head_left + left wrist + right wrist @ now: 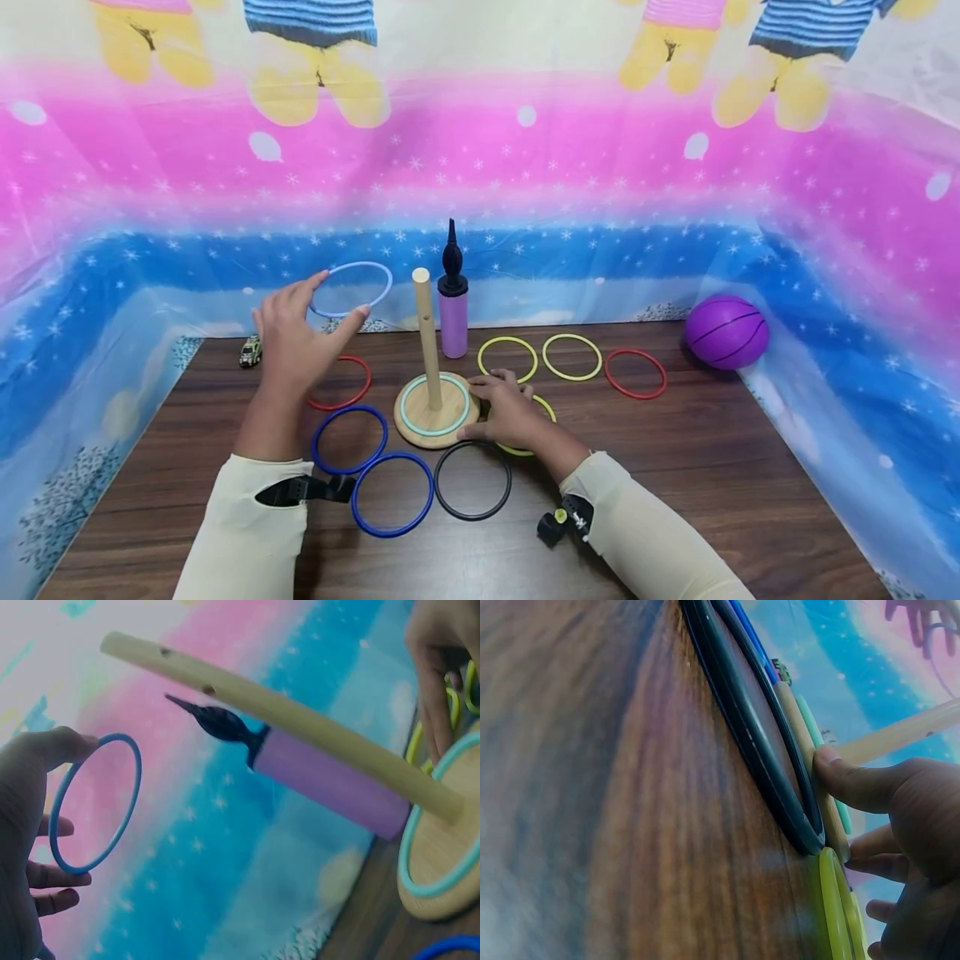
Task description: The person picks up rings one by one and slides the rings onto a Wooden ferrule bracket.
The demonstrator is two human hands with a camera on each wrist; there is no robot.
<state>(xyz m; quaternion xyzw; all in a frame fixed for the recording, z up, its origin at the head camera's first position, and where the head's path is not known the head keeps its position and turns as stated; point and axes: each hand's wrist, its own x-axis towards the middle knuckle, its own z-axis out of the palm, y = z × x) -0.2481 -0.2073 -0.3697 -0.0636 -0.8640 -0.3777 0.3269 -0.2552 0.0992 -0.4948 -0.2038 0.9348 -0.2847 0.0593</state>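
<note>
My left hand holds up a light blue ring between thumb and fingers, to the left of a wooden ring-toss stand and near the height of its peg. Around the foot of that peg, a mint green ring lies flat on the round wooden base. At the base's right edge, my right hand grips the rim with its thumb on the near side and fingers farther round. Part of a yellow ring is hidden beneath this hand.
Two blue rings, a black ring and a red ring surround the stand. Behind it stands a purple hand pump. More yellow rings, another red ring and a purple ball lie right; a toy car sits left.
</note>
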